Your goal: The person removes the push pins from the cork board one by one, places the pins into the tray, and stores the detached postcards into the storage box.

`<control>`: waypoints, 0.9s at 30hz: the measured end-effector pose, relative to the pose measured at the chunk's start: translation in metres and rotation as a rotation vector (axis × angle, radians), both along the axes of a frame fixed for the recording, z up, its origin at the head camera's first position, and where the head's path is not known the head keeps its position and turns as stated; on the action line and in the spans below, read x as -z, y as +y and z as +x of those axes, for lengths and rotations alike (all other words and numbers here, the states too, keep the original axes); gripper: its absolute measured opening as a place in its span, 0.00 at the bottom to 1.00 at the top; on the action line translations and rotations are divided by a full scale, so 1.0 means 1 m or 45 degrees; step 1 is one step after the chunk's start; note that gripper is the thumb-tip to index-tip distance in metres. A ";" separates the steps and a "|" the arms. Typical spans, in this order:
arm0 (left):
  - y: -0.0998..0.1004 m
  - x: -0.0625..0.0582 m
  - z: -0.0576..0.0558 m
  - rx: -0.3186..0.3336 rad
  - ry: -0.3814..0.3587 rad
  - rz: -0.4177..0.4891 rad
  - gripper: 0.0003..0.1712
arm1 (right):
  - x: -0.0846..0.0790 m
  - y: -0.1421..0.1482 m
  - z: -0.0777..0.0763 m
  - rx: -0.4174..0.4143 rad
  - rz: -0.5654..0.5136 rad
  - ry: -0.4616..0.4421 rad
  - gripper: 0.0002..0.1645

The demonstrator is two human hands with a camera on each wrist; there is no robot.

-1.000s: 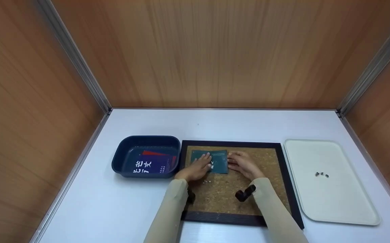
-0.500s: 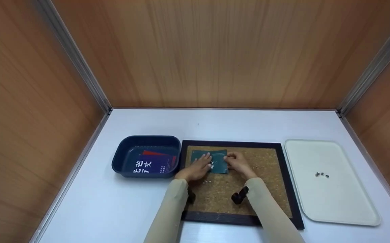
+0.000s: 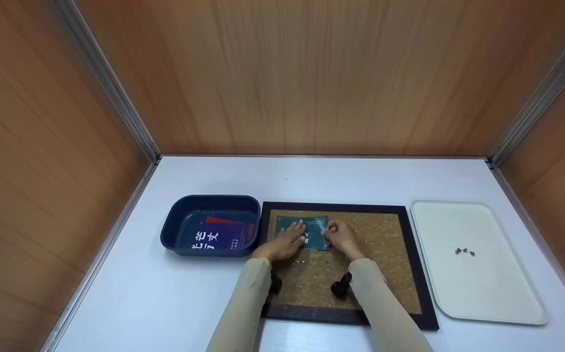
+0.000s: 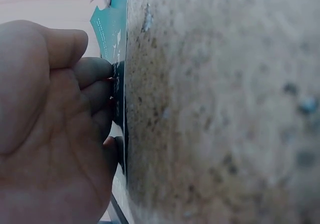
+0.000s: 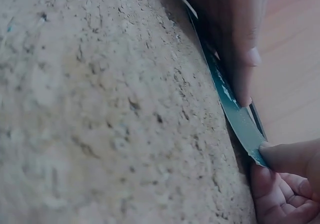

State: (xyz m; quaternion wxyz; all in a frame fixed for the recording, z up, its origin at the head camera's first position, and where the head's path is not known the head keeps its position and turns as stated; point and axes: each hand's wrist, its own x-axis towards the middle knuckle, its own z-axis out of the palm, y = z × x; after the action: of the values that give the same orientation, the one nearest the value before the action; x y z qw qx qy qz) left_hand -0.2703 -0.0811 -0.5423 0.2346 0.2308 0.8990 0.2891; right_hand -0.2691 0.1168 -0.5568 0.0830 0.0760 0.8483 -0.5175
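Observation:
On a black-framed cork board lies a green card with white print. My left hand presses on its left part with extended fingers, covering some of the print. At the card's right edge, my right hand pinches it between thumb and forefinger. The right wrist view shows this thumb on the card's upper face, a finger beneath it, and the card's end bent up off the cork. In the left wrist view the left hand's palm is seen from the side, fingertips on the card.
A dark blue basin at the left holds a purple card and a red one. Several small white bits lie on the cork. At the right, a pale tray bears 3 small dark pieces.
My right hand has moved left from beside the card and now pinches its right edge. The left hand stays in place on the card.

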 end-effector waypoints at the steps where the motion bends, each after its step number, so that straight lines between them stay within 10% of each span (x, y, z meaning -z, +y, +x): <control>1: 0.000 0.000 0.000 0.002 0.000 0.004 0.30 | 0.001 0.000 0.000 0.004 0.000 0.004 0.12; 27: -0.008 -0.023 0.000 -0.047 0.030 0.026 0.31 | -0.001 -0.004 0.000 0.049 0.003 -0.047 0.08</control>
State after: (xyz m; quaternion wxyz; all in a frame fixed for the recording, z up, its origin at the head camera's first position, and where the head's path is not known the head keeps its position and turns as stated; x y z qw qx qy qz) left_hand -0.2704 -0.0895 -0.5190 0.2164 0.2199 0.9028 0.2997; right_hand -0.2692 0.1125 -0.5559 0.0885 0.1018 0.8456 -0.5164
